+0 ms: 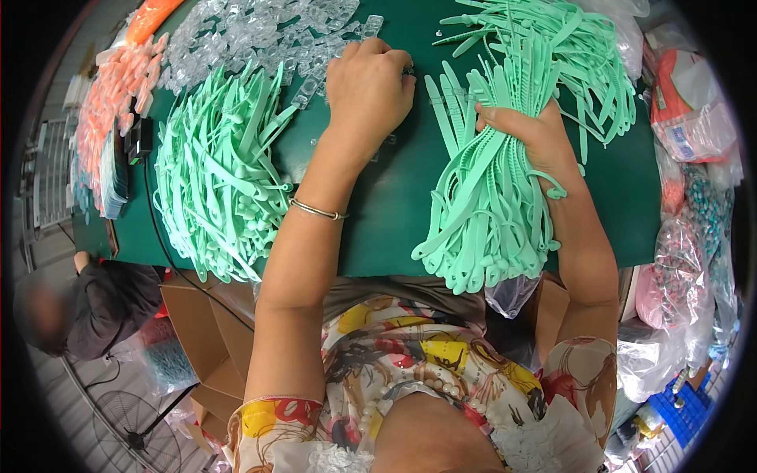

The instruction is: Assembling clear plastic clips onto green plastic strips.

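My right hand (538,135) is wrapped around the middle of a thick bundle of mint-green ribbed straps (489,213). The thumb lies across the front, and the straps fan out above and below the grip. My left hand (367,91) is closed, knuckles up, at the right edge of a heap of small clear plastic pieces (252,35). Its fingertips are mostly hidden, and what they hold cannot be made out. Left of my left forearm lies a large pile of loose mint-green straps (217,173). Another pile of the same straps (595,63) lies behind my right hand.
A green table (371,236) carries everything. Small orange pieces (114,87) lie at its far left, near a black device (139,140) with a cable. Filled plastic bags (682,268) line the right side. A cardboard box (205,323), a fan (130,433) and another person (102,307) are at lower left.
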A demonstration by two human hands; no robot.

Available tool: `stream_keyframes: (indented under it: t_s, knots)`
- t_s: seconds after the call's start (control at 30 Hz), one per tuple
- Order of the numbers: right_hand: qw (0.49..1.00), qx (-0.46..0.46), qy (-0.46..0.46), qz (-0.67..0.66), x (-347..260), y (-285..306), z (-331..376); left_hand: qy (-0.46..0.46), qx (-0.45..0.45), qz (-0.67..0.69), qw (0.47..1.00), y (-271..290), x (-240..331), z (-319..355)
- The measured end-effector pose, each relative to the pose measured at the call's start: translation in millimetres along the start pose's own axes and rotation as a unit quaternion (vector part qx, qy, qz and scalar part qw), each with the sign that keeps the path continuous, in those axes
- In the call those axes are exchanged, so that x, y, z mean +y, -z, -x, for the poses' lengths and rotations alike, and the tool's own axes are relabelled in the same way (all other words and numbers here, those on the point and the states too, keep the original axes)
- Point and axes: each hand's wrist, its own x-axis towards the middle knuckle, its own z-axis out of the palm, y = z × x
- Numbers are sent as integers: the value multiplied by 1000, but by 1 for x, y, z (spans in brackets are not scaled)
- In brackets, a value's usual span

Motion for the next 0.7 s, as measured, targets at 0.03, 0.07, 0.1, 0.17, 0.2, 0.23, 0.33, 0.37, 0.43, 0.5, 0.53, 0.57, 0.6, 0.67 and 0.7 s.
stream_keyframes:
  t_s: [0.03, 0.07, 0.1, 0.17, 0.2, 0.23, 0.33, 0.37, 0.43, 0.5, 0.53, 0.57, 0.6, 0.67, 0.7]
  knots:
    - [1000, 0, 3, 7, 0, 0, 0, 0, 0, 0, 1000, 0, 0, 0]
    - [1000, -1, 6, 14, -1, 0, 0, -4, -5, 0, 1000, -1, 0, 1]
    - [1000, -1, 6, 14, -1, 0, 0, -8, -11, 0, 1000, -1, 0, 2]
    - [1000, -5, 7, 10, 0, 0, 0, -6, -12, -4, 1000, 1, 1, 3]
    - [1000, -5, 7, 10, 0, 0, 0, -5, -14, -7, 1000, 1, 2, 3]
    - [1000, -4, 5, 9, 1, 0, 0, -5, -14, -7, 1000, 2, 3, 3]
    - [1000, -4, 5, 5, 2, 0, -1, 25, -27, -22, 999, 5, 6, 2]
    - [1000, -5, 6, 3, 2, 1, -1, 27, -26, -32, 999, 5, 6, 2]
    - [1000, -5, 11, -1, 2, 0, -1, 28, -24, -42, 998, 5, 6, 2]
    - [1000, -6, 16, -4, 2, 0, -1, 22, -57, -55, 997, 8, 8, 2]
    - [1000, -8, 12, 0, 2, 0, -1, 22, -57, -54, 997, 8, 8, 3]
    - [1000, -10, 8, 5, 1, 0, -1, 14, -55, -54, 997, 8, 9, 4]
    - [1000, -11, 8, 5, 1, 0, -1, 6, -52, -53, 997, 9, 9, 5]
    - [1000, -14, 5, 7, 0, 0, -1, 3, -53, -43, 998, 8, 8, 5]
    - [1000, -14, 6, 7, 0, 0, -1, 1, -54, -32, 998, 8, 7, 5]
